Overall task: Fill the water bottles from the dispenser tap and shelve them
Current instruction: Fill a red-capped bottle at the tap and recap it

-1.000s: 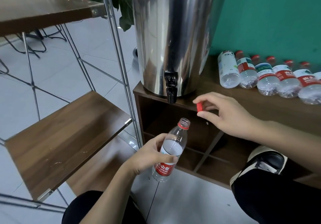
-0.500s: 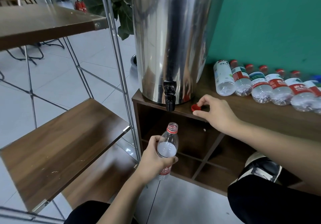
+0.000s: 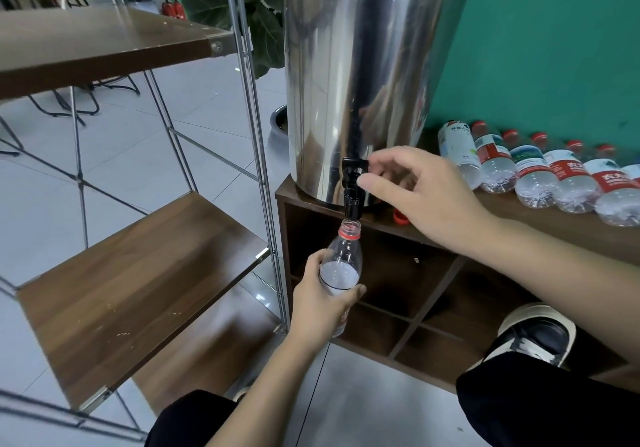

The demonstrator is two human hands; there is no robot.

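Note:
A tall steel dispenser (image 3: pixel 360 65) stands on a dark wooden cabinet (image 3: pixel 540 235), its black tap (image 3: pixel 352 186) hanging over the front edge. My left hand (image 3: pixel 322 304) grips an uncapped clear bottle (image 3: pixel 343 259) upright, its open mouth directly under the tap's spout. My right hand (image 3: pixel 415 190) is at the tap, thumb and forefinger pinching its black lever. The bottle's red cap (image 3: pixel 400 217) lies on the cabinet top, partly hidden behind my right hand. No water stream shows.
Several capped bottles (image 3: pixel 540 172) lie side by side on the cabinet against the green wall. A metal-framed rack with wooden shelves (image 3: pixel 138 273) stands to the left. My knees and a shoe (image 3: pixel 536 335) are low in view, near the cabinet's open cubbies.
My right hand set the red cap on the cabinet top, then rose to the tap lever. My left hand lifted the bottle until its mouth came under the spout.

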